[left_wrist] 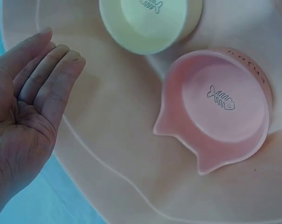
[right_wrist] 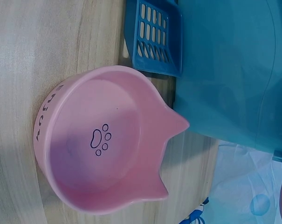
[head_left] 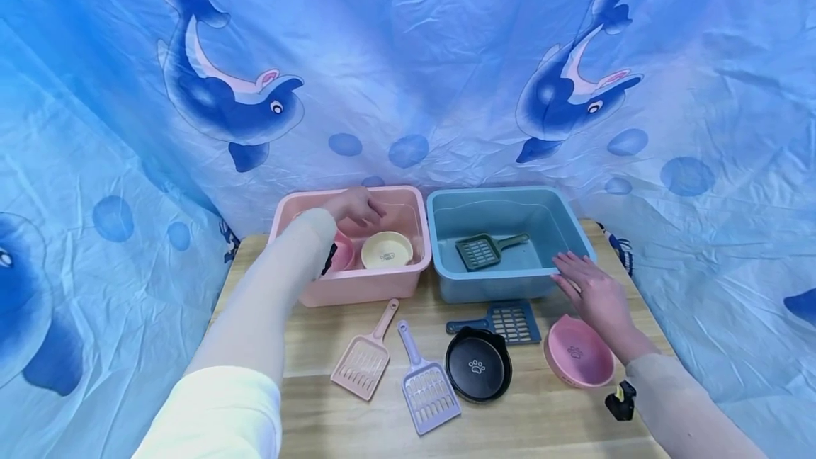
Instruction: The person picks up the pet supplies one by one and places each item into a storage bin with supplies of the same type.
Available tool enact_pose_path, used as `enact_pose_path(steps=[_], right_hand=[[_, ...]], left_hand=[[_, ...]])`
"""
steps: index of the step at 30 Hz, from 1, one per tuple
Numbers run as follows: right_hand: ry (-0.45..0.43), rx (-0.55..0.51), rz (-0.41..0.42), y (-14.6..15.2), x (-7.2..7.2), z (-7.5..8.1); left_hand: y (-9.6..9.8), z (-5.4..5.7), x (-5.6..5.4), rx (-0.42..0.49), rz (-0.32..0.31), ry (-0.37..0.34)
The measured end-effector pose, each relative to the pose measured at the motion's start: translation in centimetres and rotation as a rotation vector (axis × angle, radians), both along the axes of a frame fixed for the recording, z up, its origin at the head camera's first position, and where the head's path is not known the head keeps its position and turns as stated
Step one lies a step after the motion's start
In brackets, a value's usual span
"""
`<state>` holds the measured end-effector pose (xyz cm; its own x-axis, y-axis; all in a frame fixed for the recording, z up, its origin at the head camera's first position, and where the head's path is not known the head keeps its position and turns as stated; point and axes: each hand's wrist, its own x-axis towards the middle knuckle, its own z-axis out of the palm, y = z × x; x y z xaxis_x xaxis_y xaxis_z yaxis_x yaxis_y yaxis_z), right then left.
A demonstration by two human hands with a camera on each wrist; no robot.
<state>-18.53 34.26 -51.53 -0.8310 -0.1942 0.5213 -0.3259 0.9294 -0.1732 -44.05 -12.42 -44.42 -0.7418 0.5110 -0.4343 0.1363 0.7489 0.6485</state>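
My left hand is held over the pink litter box, its fingers loosely extended with nothing in them. Inside that box sit a pink cat-eared bowl with a fishbone mark and a pale yellow bowl; the hand touches neither. My right hand lies with outstretched fingers at the front right corner of the blue litter box. A green litter scoop lies in the blue box. Just below the right hand, a pink cat-eared bowl with a paw mark stands on the table.
In front of the boxes on the wooden table lie a dark blue scoop, a black cat-eared bowl, a pale pink scoop and a lilac scoop. A blue dolphin-print curtain hangs behind and at both sides.
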Motion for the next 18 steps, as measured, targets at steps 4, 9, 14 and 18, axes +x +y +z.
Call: enact_pose_path(steps=[4,9,14,18], right_hand=[[0.012,-0.001,0.014,0.0,0.0,0.0],[0.006,-0.001,0.019,-0.2,0.1,0.1],[-0.005,-0.003,0.016,-0.3,0.1,0.2],[-0.001,-0.01,0.023,-0.3,0.2,0.2]], left_hand=[[-0.4,2.2,1.0,0.036,0.006,0.002],[-1.2,5.1,2.5,0.039,-0.01,0.009],[-2.3,7.8,4.4,0.041,-0.032,0.029],[-3.1,9.5,5.7,0.048,-0.022,0.03]])
